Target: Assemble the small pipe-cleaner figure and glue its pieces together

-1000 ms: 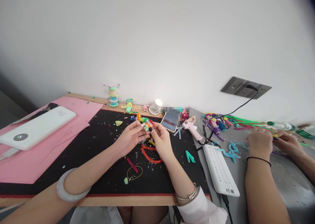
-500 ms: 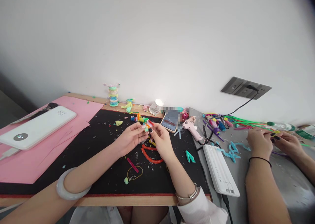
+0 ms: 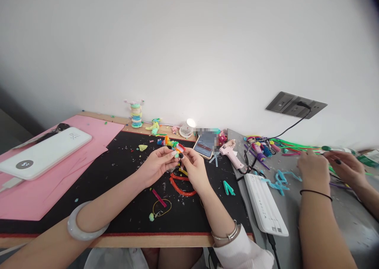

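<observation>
Both my hands hold a small fuzzy multicoloured pipe-cleaner piece (image 3: 179, 146) above the black mat (image 3: 118, 174). My left hand (image 3: 155, 166) pinches it from the left, while my right hand (image 3: 194, 166) grips its right side with thumb and fingers. Its lower part is partly hidden by my fingertips. Just below my hands lies a bent orange-red pipe cleaner (image 3: 179, 191). Nearer the front edge are a magenta strip (image 3: 159, 198) and an elastic loop with a pale green bobble (image 3: 151, 217).
A pink glue gun (image 3: 232, 155), a phone (image 3: 204, 142) and a white cup (image 3: 187, 128) stand along the back. White power banks (image 3: 50, 150) (image 3: 265, 206) lie either side. At right, another person's hands (image 3: 315, 166) work near pipe cleaners (image 3: 296, 147).
My hands and the piece in them have barely moved. At right, the other person's hands have shifted, and the yellow bit between their fingers no longer shows.
</observation>
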### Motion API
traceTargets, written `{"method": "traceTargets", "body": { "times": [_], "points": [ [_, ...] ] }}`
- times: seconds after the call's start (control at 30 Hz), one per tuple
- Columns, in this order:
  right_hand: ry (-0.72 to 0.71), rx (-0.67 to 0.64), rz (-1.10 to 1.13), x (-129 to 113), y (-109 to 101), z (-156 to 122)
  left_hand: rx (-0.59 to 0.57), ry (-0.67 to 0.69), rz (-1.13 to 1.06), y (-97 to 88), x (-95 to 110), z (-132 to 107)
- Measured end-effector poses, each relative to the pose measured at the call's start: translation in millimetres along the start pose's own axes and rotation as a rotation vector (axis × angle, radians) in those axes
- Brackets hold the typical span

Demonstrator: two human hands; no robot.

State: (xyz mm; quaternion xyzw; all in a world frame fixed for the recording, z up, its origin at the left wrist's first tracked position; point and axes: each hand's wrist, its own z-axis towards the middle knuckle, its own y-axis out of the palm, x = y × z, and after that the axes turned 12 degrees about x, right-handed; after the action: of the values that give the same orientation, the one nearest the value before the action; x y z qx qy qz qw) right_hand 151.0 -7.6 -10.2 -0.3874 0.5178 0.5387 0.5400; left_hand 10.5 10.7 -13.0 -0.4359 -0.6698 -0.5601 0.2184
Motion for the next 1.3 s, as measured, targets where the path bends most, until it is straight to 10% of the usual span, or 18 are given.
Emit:
{"method": "traceTargets", "body": {
  "times": [1.3],
  "points": [
    [-0.218,-0.001,-0.295,3,-4,-5,0.102,0.424,0.362,6.0,-1,-11]
  ]
}}
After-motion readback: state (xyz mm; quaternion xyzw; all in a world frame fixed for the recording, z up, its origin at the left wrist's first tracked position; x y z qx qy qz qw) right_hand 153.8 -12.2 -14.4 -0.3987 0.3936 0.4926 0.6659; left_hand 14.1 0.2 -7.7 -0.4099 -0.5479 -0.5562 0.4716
